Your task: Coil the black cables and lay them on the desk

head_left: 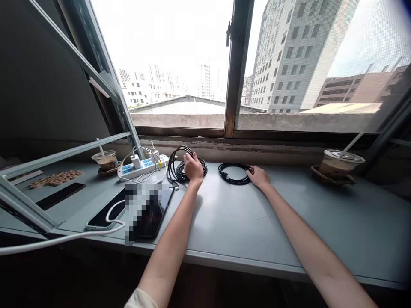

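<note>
My left hand (193, 168) is closed around a black coiled cable (172, 162), whose loops rise at a tilt above the table. More black loops lie flat right behind that hand; whether they belong to the same cable I cannot tell. A plug end (175, 185) rests beside the held loops, close to the tablet. To the right, a second black cable coil (221, 172) lies flat on the table, with a connector inside its ring. My right hand (259, 176) grips this coil at its right edge, fingers curled and partly hidden.
A white power strip (128, 172) with plugged-in chargers stands left of the coils. A tablet (157, 222) and a phone (107, 209) lie near the front edge. Iced drink cups stand at right (340, 164) and left (106, 160). A metal frame (69, 154) crosses the left side.
</note>
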{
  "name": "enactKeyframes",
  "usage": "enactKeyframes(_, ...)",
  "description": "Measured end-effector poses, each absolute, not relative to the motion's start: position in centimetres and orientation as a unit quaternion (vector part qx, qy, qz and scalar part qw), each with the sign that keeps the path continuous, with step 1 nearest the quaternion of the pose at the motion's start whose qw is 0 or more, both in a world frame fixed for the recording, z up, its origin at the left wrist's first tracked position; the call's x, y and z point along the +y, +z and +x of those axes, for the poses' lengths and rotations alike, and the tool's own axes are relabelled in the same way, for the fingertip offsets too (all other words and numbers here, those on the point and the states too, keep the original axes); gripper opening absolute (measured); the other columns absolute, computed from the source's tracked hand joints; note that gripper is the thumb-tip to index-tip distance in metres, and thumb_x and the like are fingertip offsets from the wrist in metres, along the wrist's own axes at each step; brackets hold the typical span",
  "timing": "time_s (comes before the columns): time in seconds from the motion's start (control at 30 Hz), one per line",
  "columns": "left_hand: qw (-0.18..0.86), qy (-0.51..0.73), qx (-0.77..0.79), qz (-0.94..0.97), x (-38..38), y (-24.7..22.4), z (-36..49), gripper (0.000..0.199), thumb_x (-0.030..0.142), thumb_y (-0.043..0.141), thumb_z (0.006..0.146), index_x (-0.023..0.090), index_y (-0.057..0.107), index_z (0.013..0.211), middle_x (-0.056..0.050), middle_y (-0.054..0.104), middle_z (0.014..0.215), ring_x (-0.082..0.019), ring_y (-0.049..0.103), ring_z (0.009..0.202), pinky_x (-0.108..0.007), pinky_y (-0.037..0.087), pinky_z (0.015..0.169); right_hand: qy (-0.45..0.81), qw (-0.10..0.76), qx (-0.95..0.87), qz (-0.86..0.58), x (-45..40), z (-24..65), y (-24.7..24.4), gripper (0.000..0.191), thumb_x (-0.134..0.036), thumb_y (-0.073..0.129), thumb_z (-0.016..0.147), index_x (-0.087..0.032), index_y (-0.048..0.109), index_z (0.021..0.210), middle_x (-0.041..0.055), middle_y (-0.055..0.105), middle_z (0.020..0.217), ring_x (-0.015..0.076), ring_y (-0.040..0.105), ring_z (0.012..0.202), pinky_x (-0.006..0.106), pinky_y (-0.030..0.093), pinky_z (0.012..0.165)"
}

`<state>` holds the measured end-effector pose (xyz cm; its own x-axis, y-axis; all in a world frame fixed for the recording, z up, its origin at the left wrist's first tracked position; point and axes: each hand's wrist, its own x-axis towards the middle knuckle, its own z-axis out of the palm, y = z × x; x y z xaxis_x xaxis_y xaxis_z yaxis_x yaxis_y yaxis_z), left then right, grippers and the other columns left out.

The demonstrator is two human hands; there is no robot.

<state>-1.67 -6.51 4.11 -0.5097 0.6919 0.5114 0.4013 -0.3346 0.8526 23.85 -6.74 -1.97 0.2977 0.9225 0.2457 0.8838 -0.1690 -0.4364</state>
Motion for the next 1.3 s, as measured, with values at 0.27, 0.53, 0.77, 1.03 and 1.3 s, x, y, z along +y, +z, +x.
enactKeyframes(0.27,0.096,0.708,0.489,0.500,-8.0,5.6,-0.4,0.015,0.032,0.048,0.088,0.018,0.047,0.094,-0.010,0.054,0.101,-0.022,0.054,0.101,-0.021,0.041,0.066,0.041,0.256,-0.591,-0.764,-6.7,23.8,-2.0,0.035,-0.041,0.048,0.089,-0.014,0.055,0.111,0.0077,0.058,0.105,0.0178,0.054,0.096,0.038,0.044,0.085)
enactKeyframes(0.53,0.161,0.762,0.346,0.523,-9.9,6.8,1.1,0.013,0.022,0.062,0.079,0.020,0.060,0.091,-0.002,0.062,0.088,-0.015,0.060,0.084,-0.015,0.040,0.063,0.038,0.255,-0.594,-0.762,-6.7,23.8,-2.1,0.036,-0.041,0.047,0.089,-0.014,0.055,0.111,0.0087,0.057,0.107,0.0180,0.054,0.097,0.038,0.044,0.085)
enactKeyframes(0.77,0.230,0.724,0.301,0.576,-11.7,6.5,3.1,0.019,0.019,0.065,0.074,0.019,0.062,0.093,-0.004,0.064,0.095,-0.017,0.061,0.083,-0.019,0.043,0.071,0.041,0.253,-0.594,-0.763,-6.5,23.9,-2.2,0.035,-0.040,0.047,0.089,-0.014,0.055,0.111,0.0074,0.058,0.104,0.0177,0.055,0.096,0.038,0.044,0.085)
enactKeyframes(1.03,0.183,0.652,0.280,0.681,-13.3,5.5,4.8,0.023,0.020,0.059,0.076,0.018,0.058,0.099,-0.011,0.065,0.099,-0.020,0.064,0.079,-0.025,0.047,0.072,0.036,0.251,-0.592,-0.765,-6.5,23.9,-2.1,0.036,-0.040,0.048,0.089,-0.014,0.055,0.112,0.0079,0.058,0.105,0.0183,0.055,0.098,0.039,0.044,0.087)
enactKeyframes(1.3,0.051,0.610,0.204,0.764,-14.7,5.4,5.9,0.027,0.031,0.042,0.086,0.016,0.049,0.107,-0.007,0.065,0.081,-0.013,0.061,0.058,-0.022,0.046,0.055,0.031,0.224,-0.594,-0.772,-6.9,23.5,-1.3,0.038,-0.041,0.048,0.089,-0.014,0.054,0.115,0.0083,0.057,0.108,0.0186,0.055,0.099,0.040,0.045,0.087)
